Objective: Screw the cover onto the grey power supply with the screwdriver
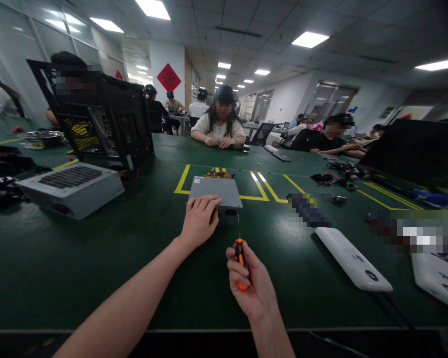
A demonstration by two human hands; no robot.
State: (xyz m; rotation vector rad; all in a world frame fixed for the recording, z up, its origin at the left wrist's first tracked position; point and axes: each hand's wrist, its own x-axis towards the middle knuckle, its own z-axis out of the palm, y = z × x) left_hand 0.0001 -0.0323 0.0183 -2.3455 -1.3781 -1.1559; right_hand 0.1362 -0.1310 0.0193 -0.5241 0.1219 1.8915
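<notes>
A grey computer power supply [220, 191] sits on the green table in front of me, a bundle of coloured wires [221, 174] at its far side. My left hand [200, 219] grips its near left corner, fingers over the top and thumb along the front face. An orange and black screwdriver [240, 263] is wrapped in the fingers of my right hand [252, 281]. Its thin shaft points away from me, and the tip reaches the near right corner of the power supply. Whether the tip sits in a screw is too small to tell.
To the left stand a second power supply [74, 189] and an open black computer case [108, 119]. White oblong devices [353, 258] with cables lie at the right, near loose cables [334, 179] and a black monitor [414, 154]. Across the table sits a person [220, 124].
</notes>
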